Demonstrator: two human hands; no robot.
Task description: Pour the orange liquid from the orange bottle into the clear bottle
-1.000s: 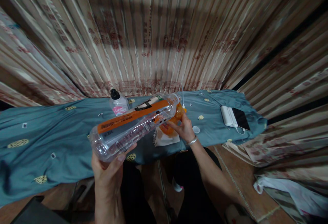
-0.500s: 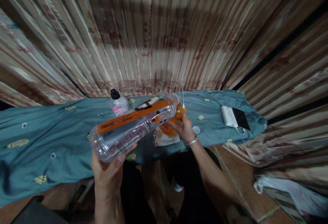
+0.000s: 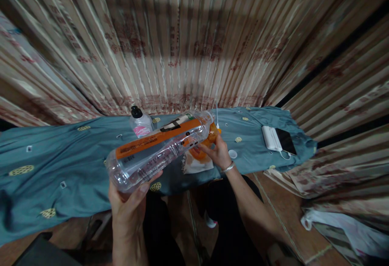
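My left hand (image 3: 129, 205) is wrapped round the base of a large clear plastic bottle (image 3: 164, 146) with an orange and grey label. The bottle is uncapped and tilted, its mouth raised toward the right. My right hand (image 3: 219, 152) grips a translucent orange bottle (image 3: 210, 136) just behind and below that mouth, and the clear bottle covers much of it. Whether the two touch, I cannot tell. Under the orange bottle lies a stained white cloth (image 3: 199, 167). A small white cap (image 3: 232, 154) rests right of my right hand.
A clear bottle with a black cap and pink label (image 3: 141, 126) stands at the back left. At the right, a white power bank (image 3: 272, 138) is cabled to a dark phone (image 3: 285, 140). All lie on a teal cloth (image 3: 75, 164); pleated curtains (image 3: 194, 43) hang behind.
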